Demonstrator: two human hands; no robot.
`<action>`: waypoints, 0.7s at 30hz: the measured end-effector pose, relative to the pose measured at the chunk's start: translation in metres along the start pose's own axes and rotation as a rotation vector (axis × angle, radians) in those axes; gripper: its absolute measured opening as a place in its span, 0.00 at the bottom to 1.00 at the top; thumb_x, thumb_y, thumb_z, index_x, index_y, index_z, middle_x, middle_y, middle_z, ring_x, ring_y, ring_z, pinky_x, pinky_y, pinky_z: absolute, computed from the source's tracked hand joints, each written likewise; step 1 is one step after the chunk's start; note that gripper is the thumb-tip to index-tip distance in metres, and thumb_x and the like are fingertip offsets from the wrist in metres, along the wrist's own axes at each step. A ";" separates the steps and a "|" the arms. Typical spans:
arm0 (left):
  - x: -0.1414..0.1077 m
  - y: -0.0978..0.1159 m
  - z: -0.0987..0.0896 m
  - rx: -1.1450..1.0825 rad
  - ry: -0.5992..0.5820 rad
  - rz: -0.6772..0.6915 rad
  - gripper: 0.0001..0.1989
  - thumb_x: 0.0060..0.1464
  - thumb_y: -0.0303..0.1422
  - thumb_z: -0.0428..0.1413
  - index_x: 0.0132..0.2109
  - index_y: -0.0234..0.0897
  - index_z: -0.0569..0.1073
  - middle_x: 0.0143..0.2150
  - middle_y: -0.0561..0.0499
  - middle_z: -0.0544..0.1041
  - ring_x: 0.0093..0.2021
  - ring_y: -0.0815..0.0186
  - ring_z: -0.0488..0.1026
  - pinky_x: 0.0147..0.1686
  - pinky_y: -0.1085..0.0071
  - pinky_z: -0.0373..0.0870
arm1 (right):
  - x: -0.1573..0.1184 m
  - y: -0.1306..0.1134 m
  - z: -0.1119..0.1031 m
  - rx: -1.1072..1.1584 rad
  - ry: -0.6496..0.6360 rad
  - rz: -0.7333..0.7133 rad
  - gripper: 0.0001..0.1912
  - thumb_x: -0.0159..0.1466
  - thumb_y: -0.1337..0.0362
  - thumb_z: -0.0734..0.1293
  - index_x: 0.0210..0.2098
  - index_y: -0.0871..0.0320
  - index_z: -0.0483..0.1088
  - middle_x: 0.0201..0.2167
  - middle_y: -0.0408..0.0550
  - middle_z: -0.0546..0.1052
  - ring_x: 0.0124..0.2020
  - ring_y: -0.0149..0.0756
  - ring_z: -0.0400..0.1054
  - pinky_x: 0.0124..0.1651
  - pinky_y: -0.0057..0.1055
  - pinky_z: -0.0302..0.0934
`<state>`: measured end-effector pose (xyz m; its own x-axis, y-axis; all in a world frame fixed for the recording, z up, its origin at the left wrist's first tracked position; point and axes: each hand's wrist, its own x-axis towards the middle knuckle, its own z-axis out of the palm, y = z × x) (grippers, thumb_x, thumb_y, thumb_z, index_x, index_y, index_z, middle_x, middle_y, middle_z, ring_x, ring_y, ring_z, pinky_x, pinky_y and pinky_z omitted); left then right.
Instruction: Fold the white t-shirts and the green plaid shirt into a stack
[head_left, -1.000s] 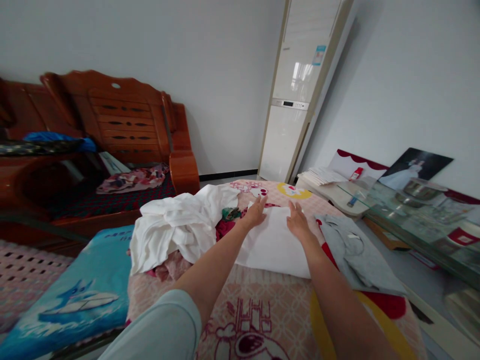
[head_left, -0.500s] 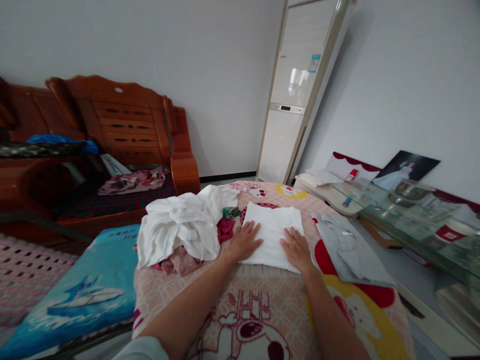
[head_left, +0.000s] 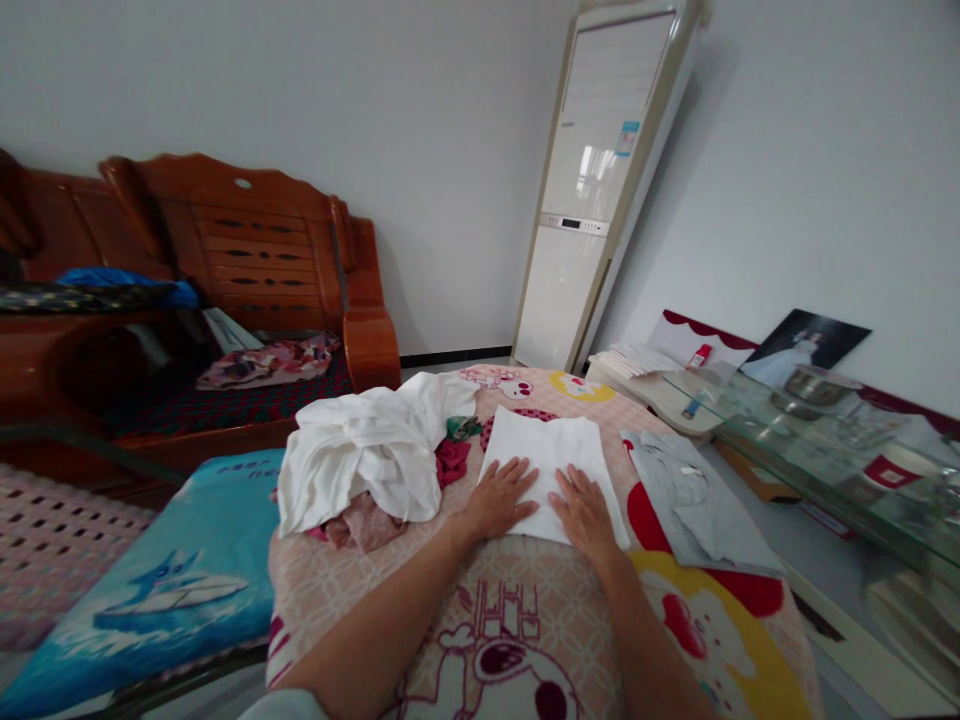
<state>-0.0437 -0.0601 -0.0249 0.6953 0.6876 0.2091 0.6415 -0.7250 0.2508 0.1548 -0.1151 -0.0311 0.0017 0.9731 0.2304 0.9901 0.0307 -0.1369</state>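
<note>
A folded white cloth (head_left: pixel 551 445), perhaps a garment, lies flat on a round table with a patterned pink cover (head_left: pixel 442 590). My left hand (head_left: pixel 501 498) rests palm down on its left half, fingers stretched out. On the right half lies my right hand (head_left: pixel 586 510), also flat with fingers spread. Left of the cloth is a loose heap of white fabric (head_left: pixel 360 450), with crumpled pink (head_left: pixel 367 522), dark red (head_left: pixel 451 463) and green cloth (head_left: pixel 463 428) beside and under it. To the right sits a folded grey garment (head_left: pixel 694 500).
A blue cushion with a shark picture (head_left: pixel 172 580) is at the lower left. Behind it stands a wooden bench (head_left: pixel 255 250). On the right is a glass shelf (head_left: pixel 825 480) with bowls and a photo (head_left: pixel 810 345). A tall white air conditioner (head_left: pixel 562 280) stands in the corner.
Both hands have slid inward over the white cloth and are nearer each other, still flat. The camera view has shifted slightly.
</note>
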 end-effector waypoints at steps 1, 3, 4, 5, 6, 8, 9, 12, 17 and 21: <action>0.001 -0.004 0.001 -0.016 0.036 -0.026 0.28 0.62 0.45 0.47 0.66 0.43 0.57 0.69 0.43 0.54 0.69 0.56 0.51 0.65 0.53 0.49 | 0.000 0.003 0.002 0.009 0.052 -0.003 0.24 0.69 0.56 0.55 0.61 0.57 0.62 0.64 0.54 0.62 0.64 0.43 0.53 0.64 0.44 0.47; 0.005 -0.015 0.002 -0.042 0.137 -0.163 0.26 0.61 0.41 0.49 0.64 0.38 0.60 0.68 0.40 0.56 0.67 0.55 0.53 0.64 0.55 0.53 | -0.001 0.011 0.002 0.028 0.176 0.024 0.22 0.68 0.59 0.55 0.56 0.60 0.68 0.58 0.57 0.69 0.60 0.43 0.60 0.61 0.42 0.51; 0.006 -0.020 0.002 -0.050 0.185 -0.255 0.25 0.61 0.38 0.50 0.63 0.35 0.62 0.67 0.39 0.58 0.66 0.55 0.56 0.63 0.55 0.54 | -0.002 0.016 0.000 0.030 0.226 0.069 0.21 0.68 0.61 0.55 0.54 0.62 0.69 0.55 0.59 0.72 0.57 0.44 0.63 0.59 0.41 0.54; 0.006 -0.025 0.001 -0.052 0.220 -0.339 0.24 0.60 0.36 0.51 0.61 0.33 0.63 0.65 0.38 0.61 0.65 0.54 0.58 0.62 0.56 0.56 | -0.004 0.021 -0.003 0.024 0.253 0.134 0.20 0.67 0.62 0.56 0.52 0.63 0.71 0.51 0.60 0.74 0.54 0.44 0.66 0.57 0.39 0.56; 0.007 -0.029 -0.001 -0.049 0.235 -0.400 0.23 0.59 0.34 0.52 0.60 0.31 0.64 0.63 0.37 0.65 0.63 0.54 0.61 0.62 0.57 0.57 | -0.005 0.027 -0.008 0.010 0.255 0.209 0.19 0.66 0.64 0.56 0.51 0.65 0.71 0.48 0.61 0.76 0.51 0.45 0.68 0.54 0.38 0.58; 0.007 -0.032 -0.007 -0.028 0.228 -0.452 0.23 0.58 0.32 0.53 0.59 0.28 0.65 0.58 0.36 0.69 0.60 0.54 0.64 0.60 0.60 0.58 | -0.008 0.037 -0.018 -0.026 0.197 0.359 0.18 0.64 0.66 0.58 0.49 0.66 0.72 0.42 0.61 0.77 0.46 0.46 0.70 0.48 0.36 0.60; 0.006 -0.032 -0.010 -0.016 0.214 -0.460 0.22 0.58 0.31 0.53 0.59 0.28 0.65 0.56 0.36 0.71 0.59 0.54 0.66 0.59 0.62 0.59 | -0.009 0.041 -0.022 -0.036 0.156 0.422 0.18 0.64 0.66 0.58 0.48 0.65 0.72 0.40 0.61 0.78 0.44 0.46 0.71 0.45 0.36 0.60; 0.005 -0.027 -0.018 -0.010 0.167 -0.543 0.22 0.58 0.31 0.53 0.58 0.29 0.64 0.52 0.36 0.74 0.53 0.55 0.71 0.53 0.64 0.64 | -0.011 0.051 -0.032 -0.003 0.066 0.521 0.15 0.64 0.62 0.59 0.41 0.61 0.74 0.36 0.59 0.78 0.39 0.45 0.73 0.39 0.34 0.60; 0.004 -0.031 -0.027 -0.217 0.099 -0.633 0.15 0.54 0.34 0.56 0.47 0.31 0.70 0.43 0.41 0.78 0.45 0.57 0.75 0.44 0.68 0.66 | -0.016 0.069 -0.036 0.314 -0.039 0.497 0.17 0.58 0.55 0.65 0.17 0.56 0.66 0.19 0.49 0.73 0.24 0.39 0.69 0.26 0.31 0.55; 0.001 -0.038 -0.028 -0.373 0.124 -0.617 0.13 0.51 0.32 0.58 0.44 0.33 0.70 0.44 0.43 0.77 0.45 0.59 0.75 0.44 0.69 0.65 | -0.027 0.079 -0.047 0.818 -0.174 0.522 0.17 0.54 0.49 0.66 0.19 0.55 0.64 0.13 0.39 0.65 0.15 0.31 0.60 0.18 0.28 0.52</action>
<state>-0.0765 -0.0303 -0.0078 0.1872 0.9820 0.0262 0.7364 -0.1579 0.6579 0.2398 -0.1496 -0.0029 0.3255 0.9274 -0.1845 0.4680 -0.3276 -0.8208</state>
